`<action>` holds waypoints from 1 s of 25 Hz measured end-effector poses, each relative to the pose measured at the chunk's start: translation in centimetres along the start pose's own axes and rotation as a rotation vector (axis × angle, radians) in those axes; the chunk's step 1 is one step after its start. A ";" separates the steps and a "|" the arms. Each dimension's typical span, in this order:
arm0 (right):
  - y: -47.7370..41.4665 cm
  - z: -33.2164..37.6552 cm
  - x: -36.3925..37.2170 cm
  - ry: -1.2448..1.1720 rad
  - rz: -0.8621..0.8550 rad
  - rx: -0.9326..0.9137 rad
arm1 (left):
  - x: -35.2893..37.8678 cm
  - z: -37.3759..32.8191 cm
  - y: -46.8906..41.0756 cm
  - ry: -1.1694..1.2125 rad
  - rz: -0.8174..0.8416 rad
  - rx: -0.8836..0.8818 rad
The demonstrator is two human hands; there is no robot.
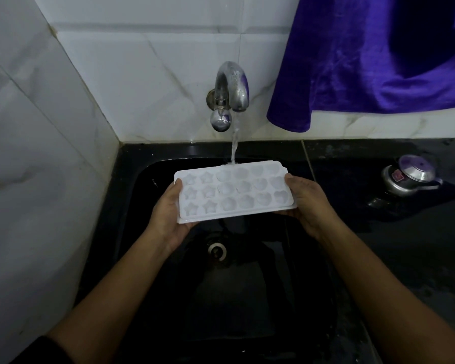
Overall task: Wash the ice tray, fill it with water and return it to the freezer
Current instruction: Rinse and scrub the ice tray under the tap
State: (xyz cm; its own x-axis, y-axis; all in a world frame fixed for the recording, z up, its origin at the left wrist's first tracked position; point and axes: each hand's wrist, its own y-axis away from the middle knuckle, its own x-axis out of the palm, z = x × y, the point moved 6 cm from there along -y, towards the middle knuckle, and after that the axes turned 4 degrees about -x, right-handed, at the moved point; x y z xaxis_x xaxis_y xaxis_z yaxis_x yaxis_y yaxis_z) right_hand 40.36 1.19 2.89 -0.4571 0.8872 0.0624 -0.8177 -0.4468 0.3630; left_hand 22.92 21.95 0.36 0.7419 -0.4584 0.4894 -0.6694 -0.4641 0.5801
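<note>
From the head view, much of the grasp is out of sight. The left grip (pixel 168 214), a bare hand, holds the left short end of the ice tray (pixel 237 191), thumb on the top rim. Its fingers are curled beneath the tray and hidden. The right grip (pixel 307 203) holds the right short end the same way, thumb over the corner and fingers out of sight below. Both forearms are cut off at the lower edge of the frame. The tray's underside cannot be seen, and the pale hollows make it hard to tell how much water lies in them.

The sink (pixel 247 298) is black and dim, so little shows inside it but the drain (pixel 217 249). On the dark wet surface (pixel 405 245) to the right stands a small lidded metal pot (pixel 410 177), its details unclear. A purple cloth (pixel 365 56) hangs over the tiled wall (pixel 142 61), cut off at the top and right edges.

The white tray is held in the air over the sink, above the drain and below the tap (pixel 231 85). Its hollows face up. Its long axis runs left to right, the right end lying a little farther from the person. Star-shaped hollows sit at the left end, rounder ones across the rest. The water stream (pixel 234 143) lands at the tray's far long edge, about midway along it.
</note>
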 end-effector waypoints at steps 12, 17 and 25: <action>0.5 1.2 -4.4 -0.066 -0.045 -0.012 | 4.3 2.0 -1.5 -0.052 0.052 -0.038; 0.4 2.1 -6.4 -0.053 -0.092 -0.037 | 6.3 2.7 -2.3 -0.084 0.090 -0.043; -1.0 2.9 -5.4 -0.068 -0.081 -0.046 | 7.2 1.0 -3.4 -0.078 0.083 -0.019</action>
State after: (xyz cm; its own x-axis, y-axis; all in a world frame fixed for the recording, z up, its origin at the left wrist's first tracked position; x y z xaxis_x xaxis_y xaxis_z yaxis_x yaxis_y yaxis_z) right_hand 44.66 -2.84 4.92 -0.3651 0.9258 0.0981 -0.8671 -0.3765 0.3263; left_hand 30.51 19.46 1.27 0.6782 -0.5524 0.4846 -0.7269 -0.4078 0.5525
